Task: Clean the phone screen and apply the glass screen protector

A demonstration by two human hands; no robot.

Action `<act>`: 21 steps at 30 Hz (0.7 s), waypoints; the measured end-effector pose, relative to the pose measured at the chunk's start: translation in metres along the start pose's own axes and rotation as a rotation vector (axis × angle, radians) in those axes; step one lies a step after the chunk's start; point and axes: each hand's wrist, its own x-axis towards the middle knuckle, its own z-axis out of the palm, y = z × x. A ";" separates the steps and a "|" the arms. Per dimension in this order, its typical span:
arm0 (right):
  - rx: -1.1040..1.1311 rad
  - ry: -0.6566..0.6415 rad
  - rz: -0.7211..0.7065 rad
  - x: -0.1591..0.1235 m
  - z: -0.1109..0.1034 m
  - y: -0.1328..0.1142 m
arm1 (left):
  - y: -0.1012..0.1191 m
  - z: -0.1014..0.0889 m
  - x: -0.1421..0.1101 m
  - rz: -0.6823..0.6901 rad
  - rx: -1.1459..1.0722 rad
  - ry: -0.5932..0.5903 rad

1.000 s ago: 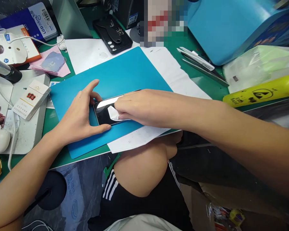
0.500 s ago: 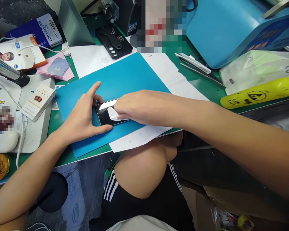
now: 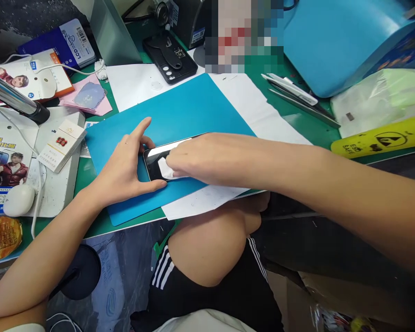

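A dark-screened smartphone (image 3: 152, 170) lies face up on a blue mat (image 3: 190, 108). My left hand (image 3: 126, 168) grips its left end, thumb along the near edge and fingers curled at the far edge. Over the screen, my right hand (image 3: 197, 157) is closed on a crumpled white wipe (image 3: 166, 169), which is pressed against the glass. My right hand and forearm cover the right part of the phone.
White paper (image 3: 197, 203) sticks out under the mat. Beyond it lies a black phone case (image 3: 169, 57). Tweezers (image 3: 304, 101) and a yellow tube marked ESD SAFE (image 3: 383, 136) are on the right. A cigarette pack (image 3: 62, 145) rests on a white box at left.
The whole view has shifted slightly, so everything appears a little further right. My right hand and the wipe stay on the screen, and my left hand keeps its hold on the smartphone.
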 end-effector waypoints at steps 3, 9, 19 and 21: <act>0.006 -0.026 0.040 -0.001 0.001 0.001 | 0.000 0.001 0.000 -0.015 -0.017 0.008; 0.018 -0.032 -0.053 -0.006 0.002 -0.004 | 0.000 0.001 -0.001 0.006 0.010 0.000; 0.010 -0.098 0.155 -0.005 -0.011 -0.003 | 0.002 -0.001 0.001 0.013 0.041 -0.019; -0.004 -0.102 0.161 -0.005 -0.013 -0.004 | 0.002 -0.001 0.001 0.009 0.042 -0.019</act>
